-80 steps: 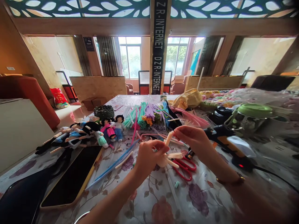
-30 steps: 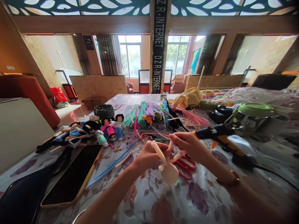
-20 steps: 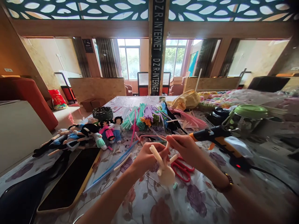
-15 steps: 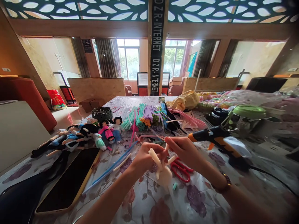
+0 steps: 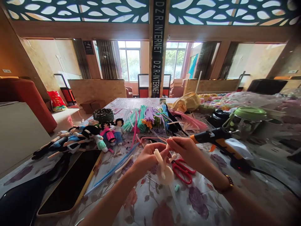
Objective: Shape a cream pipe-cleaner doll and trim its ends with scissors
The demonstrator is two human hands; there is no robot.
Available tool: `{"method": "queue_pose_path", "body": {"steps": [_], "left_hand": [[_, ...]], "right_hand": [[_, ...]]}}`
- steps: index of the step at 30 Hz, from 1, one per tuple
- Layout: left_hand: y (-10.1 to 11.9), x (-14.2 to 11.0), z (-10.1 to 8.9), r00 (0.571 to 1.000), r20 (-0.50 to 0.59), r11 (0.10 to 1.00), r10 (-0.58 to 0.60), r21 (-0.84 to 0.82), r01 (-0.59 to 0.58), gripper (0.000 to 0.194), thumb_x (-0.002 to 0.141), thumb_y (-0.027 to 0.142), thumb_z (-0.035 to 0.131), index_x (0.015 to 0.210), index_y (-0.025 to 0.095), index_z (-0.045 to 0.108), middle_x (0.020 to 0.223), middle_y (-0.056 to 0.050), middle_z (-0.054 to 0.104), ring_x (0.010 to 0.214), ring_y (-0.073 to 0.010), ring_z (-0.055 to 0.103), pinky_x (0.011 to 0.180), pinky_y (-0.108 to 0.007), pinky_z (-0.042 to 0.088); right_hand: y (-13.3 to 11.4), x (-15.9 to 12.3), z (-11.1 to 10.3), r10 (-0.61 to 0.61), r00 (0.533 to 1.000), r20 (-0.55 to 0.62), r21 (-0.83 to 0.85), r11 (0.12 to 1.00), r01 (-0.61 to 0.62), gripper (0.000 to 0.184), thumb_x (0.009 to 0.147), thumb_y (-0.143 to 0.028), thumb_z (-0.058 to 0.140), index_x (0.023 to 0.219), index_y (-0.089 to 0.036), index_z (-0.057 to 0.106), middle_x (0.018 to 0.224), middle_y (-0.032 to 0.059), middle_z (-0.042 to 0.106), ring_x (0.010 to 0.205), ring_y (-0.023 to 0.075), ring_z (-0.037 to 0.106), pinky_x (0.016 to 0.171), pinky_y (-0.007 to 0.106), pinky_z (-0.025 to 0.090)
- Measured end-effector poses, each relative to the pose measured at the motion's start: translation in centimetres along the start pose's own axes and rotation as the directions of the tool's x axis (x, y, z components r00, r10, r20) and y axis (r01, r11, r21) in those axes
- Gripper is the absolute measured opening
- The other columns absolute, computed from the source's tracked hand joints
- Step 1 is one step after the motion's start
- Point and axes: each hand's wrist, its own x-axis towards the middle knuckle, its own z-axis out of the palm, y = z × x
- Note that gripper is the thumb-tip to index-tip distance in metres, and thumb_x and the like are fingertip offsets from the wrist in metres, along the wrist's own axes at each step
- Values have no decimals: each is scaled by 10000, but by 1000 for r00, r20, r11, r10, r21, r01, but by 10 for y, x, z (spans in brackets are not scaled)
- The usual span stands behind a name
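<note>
Evidently light and bendable, the cream pipe-cleaner figure (image 5: 164, 169) was pinched by left hand (image 5: 147, 158) at 9 o'clock, right hand (image 5: 185, 150) fingertips nipping its upper limb.

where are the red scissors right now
In the head view, the red scissors lie flat on the floral tablecloth, just right of centre, under the right hand and beside the cream doll figure.

A large public hall used as a craft workspace. A long table (image 5: 150, 207) with a floral cover holds finished yarn dolls (image 5: 94, 136), bundled pipe cleaners (image 5: 145, 117) and a glue gun (image 5: 218, 141); partitioned booths (image 5: 97, 89) and tall windows (image 5: 130, 59) stand far behind.
</note>
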Motion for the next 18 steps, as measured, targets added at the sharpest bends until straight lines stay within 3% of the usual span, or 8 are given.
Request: {"method": "queue_pose_path", "body": {"steps": [4,8,13,18], "left_hand": [[2,0,2,999,-29,1000,-16,-19,15,385,722,486,649,765,104,656,623,-43,629,517,-109,555,494,-211,415],[4,0,3,998,-59,1000,-17,-25,16,367,702,470,677,696,108,618,584,-36,627,498,-109,555,484,-208,425],[4,-1,3,996,-80,999,-31,-39,27,365,711,463,671,774,105,627,557,-32,619,490,-114,547,473,-212,427],[1,0,2,997,-76,999,-31,-47,27,371,722,458,658,771,92,631,577,-37,607,492,-134,573,487,-241,442]], "right_hand": [[-1,0,0,0,1000,-25,-60,998,-1,399,887,-421,419,573,-177,421,548,-41,381,540,86,325,502,226,276],[-3,1,0,18,999,-32,-60,998,-20,322,885,-353,425,629,-171,497,598,-21,482,582,99,398,549,228,324],[-2,1,0,31,997,-64,-32,999,-33,249,871,-312,449,696,-170,555,676,0,567,640,115,464,613,235,365],[3,3,-1,37,978,-207,6,999,-36,234,855,-350,467,732,-178,567,659,-4,564,592,114,468,561,236,365]]}}
